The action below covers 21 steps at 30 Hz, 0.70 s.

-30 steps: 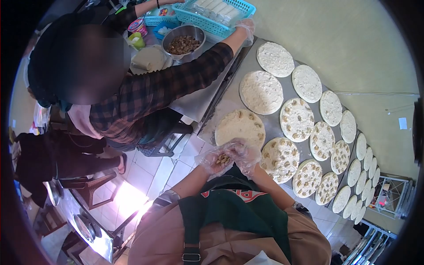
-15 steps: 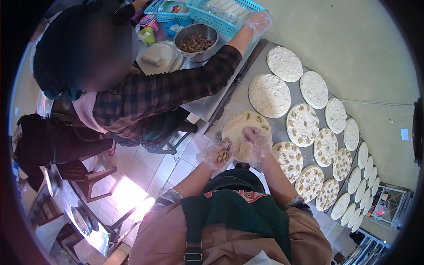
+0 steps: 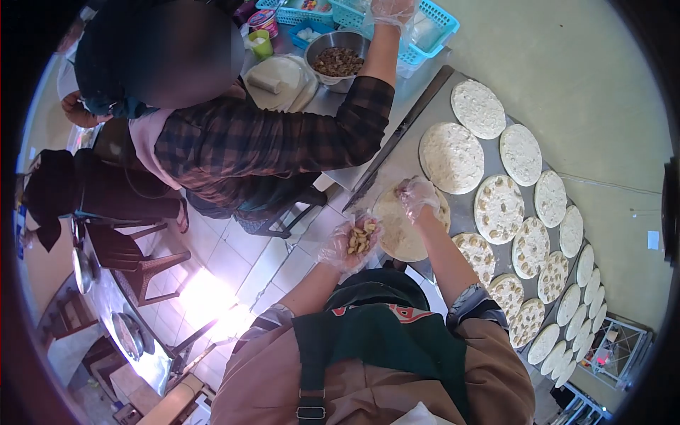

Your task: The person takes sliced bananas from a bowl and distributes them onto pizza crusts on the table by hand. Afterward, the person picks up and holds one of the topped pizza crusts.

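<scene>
My left hand [image 3: 348, 244], in a clear plastic glove, is palm up and cupped around a small heap of tan pieces [image 3: 361, 239] that look like mushroom slices. It is just left of the nearest pizza base [image 3: 398, 230], a pale round topped with a crumbly white layer. Over the far part of that base is my right hand [image 3: 418, 195], also gloved, its fingertips pinched together. What the pinch holds is too small to make out. My right hand and forearm hide part of the base and its toppings.
Several more topped rounds [image 3: 499, 209] cover the grey table [image 3: 440, 99] to the right. At left a co-worker in a checked sleeve [image 3: 283, 142] holds a gloved hand [image 3: 394, 10] near blue baskets [image 3: 433, 35]. A metal bowl [image 3: 370, 48] of brown filling stands nearby.
My right hand has moved to the far part of the base. My left palm shows its pieces more openly. The co-worker's hand has shifted left over the baskets, and the view has turned slightly.
</scene>
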Tool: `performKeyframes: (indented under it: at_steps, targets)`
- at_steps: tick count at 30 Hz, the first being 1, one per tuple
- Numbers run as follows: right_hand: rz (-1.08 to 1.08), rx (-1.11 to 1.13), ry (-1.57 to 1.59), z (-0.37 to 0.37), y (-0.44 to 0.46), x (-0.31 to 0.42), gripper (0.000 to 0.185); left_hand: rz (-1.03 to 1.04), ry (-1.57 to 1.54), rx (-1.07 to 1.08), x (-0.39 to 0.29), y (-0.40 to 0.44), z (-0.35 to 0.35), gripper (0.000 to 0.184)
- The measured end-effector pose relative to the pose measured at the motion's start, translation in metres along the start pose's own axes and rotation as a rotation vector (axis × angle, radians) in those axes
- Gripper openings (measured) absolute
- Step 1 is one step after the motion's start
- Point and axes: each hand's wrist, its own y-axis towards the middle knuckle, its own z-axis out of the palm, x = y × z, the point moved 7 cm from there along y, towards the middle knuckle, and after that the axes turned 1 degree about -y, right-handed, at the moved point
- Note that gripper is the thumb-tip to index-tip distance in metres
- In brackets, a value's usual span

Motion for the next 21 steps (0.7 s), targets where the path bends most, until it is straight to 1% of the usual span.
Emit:
performKeyframes:
  at_steps: [1,2,3,4,5,6,7,8,9,10,11,13,14,16,17,18,19,20,21]
  targets:
    - [-0.119,-0.112,-0.107,0.002,0.0,0.003,0.014,0.004,-0.003,-0.001,0.0,0.0,0.0,0.038]
    - [-0.123,-0.11,-0.107,0.017,-0.001,-0.001,0.014,0.016,0.011,0.055,0.0,-0.001,0.006,0.039]
    - [-0.074,-0.115,0.543,0.03,-0.004,-0.011,0.015,0.028,0.025,0.11,0.0,-0.002,0.012,0.04]
    - [-0.012,-0.112,1.193,0.046,-0.009,-0.022,0.016,0.031,0.022,0.108,0.0,-0.002,0.013,0.04]
    - [-0.012,-0.11,1.192,0.033,-0.022,-0.012,0.016,0.027,0.029,0.089,0.0,-0.001,0.012,0.041]
    - [-0.084,0.025,0.926,0.008,-0.04,0.022,0.016,0.021,0.037,0.07,0.001,0.0,0.011,0.042]
    - [-0.15,0.153,0.657,0.0,-0.055,0.044,0.015,0.017,0.037,0.07,0.001,0.001,0.007,0.042]
    - [-0.147,0.149,0.656,0.003,-0.061,0.045,0.015,-0.023,0.022,0.181,0.004,0.003,0.008,0.042]
    - [-0.278,0.096,0.515,0.003,-0.066,0.052,0.015,-0.065,0.008,0.294,0.007,0.005,0.009,0.043]
    - [-0.406,0.043,0.371,0.004,-0.073,0.057,0.015,-0.072,0.009,0.298,0.008,0.009,0.003,0.043]
    - [-0.402,0.037,0.367,0.009,-0.077,0.055,0.015,-0.099,0.007,0.278,0.011,0.013,0.0,0.045]
    - [-0.39,-0.088,0.246,0.012,-0.086,0.048,0.016,-0.13,0.006,0.258,0.017,0.013,-0.008,0.047]
    - [-0.387,-0.09,0.246,0.011,-0.088,0.048,0.016,-0.111,0.019,0.254,0.017,0.006,-0.004,0.044]
    - [-0.118,0.058,0.651,0.018,-0.088,0.032,0.014,-0.093,0.033,0.245,0.016,-0.004,0.0,0.042]
    - [-0.116,0.059,0.653,0.021,-0.087,0.03,0.014,-0.086,0.045,0.144,0.016,-0.006,-0.005,0.041]
    - [-0.016,0.062,0.814,0.027,-0.083,0.02,0.015,-0.077,0.058,0.043,0.014,-0.008,-0.012,0.04]
    - [0.085,0.065,0.974,0.034,-0.079,0.012,0.016,-0.075,0.058,0.043,0.013,-0.009,-0.016,0.04]
    - [0.083,0.066,0.975,0.035,-0.074,0.009,0.016,-0.05,0.029,0.056,0.009,-0.01,-0.02,0.04]
    - [0.055,0.098,0.763,0.037,-0.067,0.007,0.015,-0.023,0.001,0.069,0.005,-0.011,-0.024,0.04]
